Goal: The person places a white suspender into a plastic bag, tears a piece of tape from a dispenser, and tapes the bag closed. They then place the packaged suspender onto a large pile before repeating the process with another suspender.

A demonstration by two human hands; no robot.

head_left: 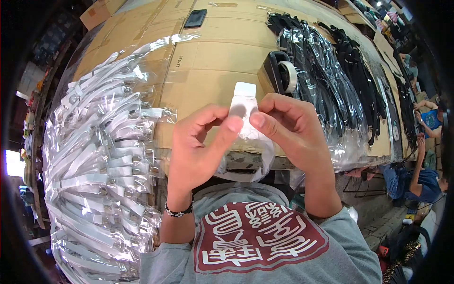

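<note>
While our left hand (198, 146) and right hand (288, 132) pinch the white strap (245, 102) between them, we judge bagging is underway; next, its clear sleeve (255, 156), just below, needs careful alignment.

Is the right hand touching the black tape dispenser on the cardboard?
Apart. The head view shows the right hand holding a white strap, with bare cardboard between its knuckles and the tape dispenser.

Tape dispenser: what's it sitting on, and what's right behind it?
The tape dispenser sits on the cardboard-covered table. Behind it lie black straps in clear bags. Its near base is hidden by the right hand.
</note>
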